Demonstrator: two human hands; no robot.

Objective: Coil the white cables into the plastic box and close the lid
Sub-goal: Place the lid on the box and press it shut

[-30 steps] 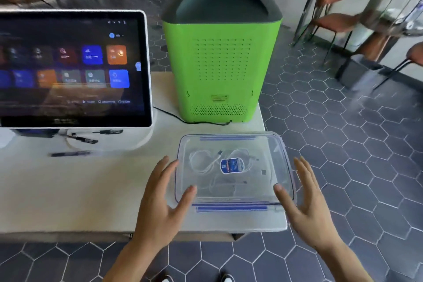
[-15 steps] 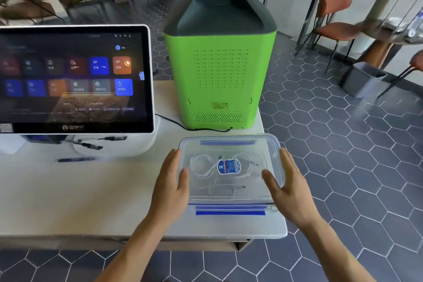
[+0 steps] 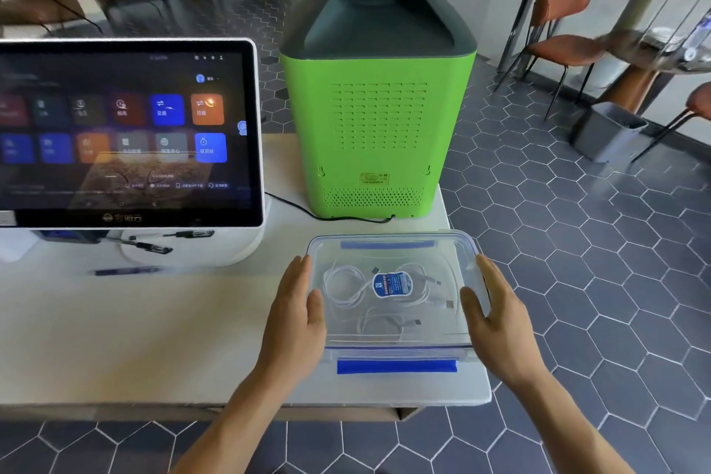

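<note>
A clear plastic box with blue latches sits at the white table's near right corner, its lid lying on top. Through the lid I see coiled white cables and a blue oval label. My left hand lies along the box's left edge with its thumb on the lid. My right hand presses the right edge the same way. The front blue latch sticks out flat toward me.
A green machine stands just behind the box, its black cord trailing left. A touchscreen monitor fills the left, with pens at its base. The table's right edge is close beside the box.
Both hands came in from beside the box's near corners and settled onto its left and right edges. The view has tilted up slightly.
</note>
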